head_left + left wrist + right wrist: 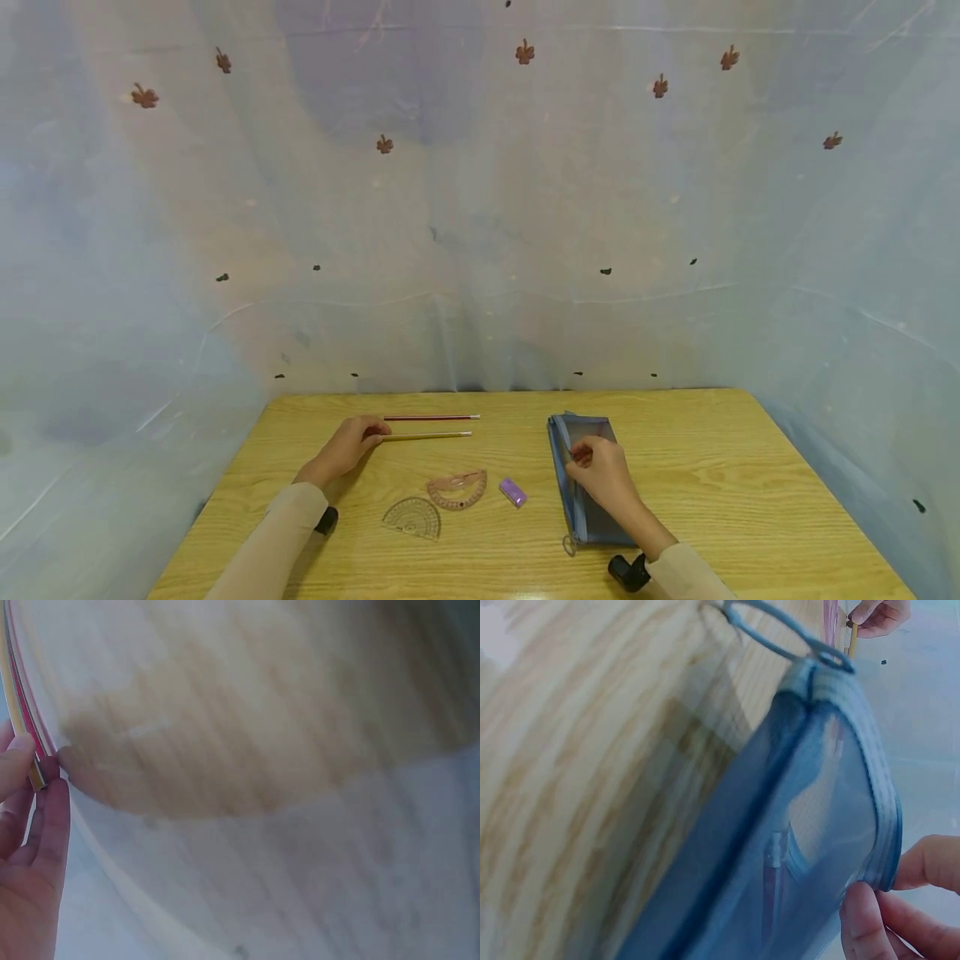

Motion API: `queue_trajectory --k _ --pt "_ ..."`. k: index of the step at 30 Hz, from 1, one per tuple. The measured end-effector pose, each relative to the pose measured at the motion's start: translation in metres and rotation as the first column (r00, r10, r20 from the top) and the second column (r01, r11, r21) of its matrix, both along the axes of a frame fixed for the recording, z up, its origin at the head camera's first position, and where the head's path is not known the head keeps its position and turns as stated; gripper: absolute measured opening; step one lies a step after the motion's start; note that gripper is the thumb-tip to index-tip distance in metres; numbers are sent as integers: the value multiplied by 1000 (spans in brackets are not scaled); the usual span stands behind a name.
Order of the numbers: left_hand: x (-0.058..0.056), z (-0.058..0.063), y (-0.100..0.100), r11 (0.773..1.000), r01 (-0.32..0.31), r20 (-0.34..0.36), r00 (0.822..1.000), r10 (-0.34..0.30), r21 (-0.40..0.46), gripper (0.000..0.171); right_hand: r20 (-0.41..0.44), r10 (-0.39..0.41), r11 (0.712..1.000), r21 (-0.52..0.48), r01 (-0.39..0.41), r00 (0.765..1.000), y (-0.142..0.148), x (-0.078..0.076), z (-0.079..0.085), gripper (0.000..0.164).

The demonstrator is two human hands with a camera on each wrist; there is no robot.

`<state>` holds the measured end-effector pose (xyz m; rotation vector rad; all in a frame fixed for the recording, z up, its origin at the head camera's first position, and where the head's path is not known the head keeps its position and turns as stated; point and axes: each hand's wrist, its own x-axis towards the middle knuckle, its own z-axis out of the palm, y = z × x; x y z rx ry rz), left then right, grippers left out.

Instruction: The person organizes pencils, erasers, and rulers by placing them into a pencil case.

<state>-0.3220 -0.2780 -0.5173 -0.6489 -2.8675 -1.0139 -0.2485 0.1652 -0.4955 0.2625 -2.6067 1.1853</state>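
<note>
My left hand [352, 450] is at the table's left, pinching the near end of a yellow pencil [427, 436] between thumb and fingers. In the left wrist view, the thumb presses on the yellow pencil [13, 697]. A dark red pencil [431, 417] lies just beyond it, roughly parallel. On the right, my right hand [603, 475] pinches the zipper edge of a blue-grey mesh pencil case [600, 529]. The right wrist view shows that zipper edge [881, 787] raised and the case's mouth apart. Through the mesh a thin dark item [772, 877] shows; its kind is unclear.
Between the hands lie a clear protractor [414, 518], a pinkish protractor [457, 490] and a purple eraser [513, 492]. A ring pull [570, 546] hangs at the case's near corner. A pale curtain [480, 208] stands behind the wooden table [750, 500].
</note>
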Motion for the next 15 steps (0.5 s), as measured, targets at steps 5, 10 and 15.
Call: queue_trajectory --k 5,10,15 --pt "-3 0 -2 999 33 1 999 -33 44 15 -8 -3 1000 4 3 1000 0 0 0 16" --pt "-3 -1 -5 997 27 18 999 -28 73 16 4 -1 1000 -4 1 1000 -1 1 0 15" --pt "-3 -1 -9 996 34 17 999 -36 80 15 3 1 1000 -4 -1 1000 -1 0 0 16"
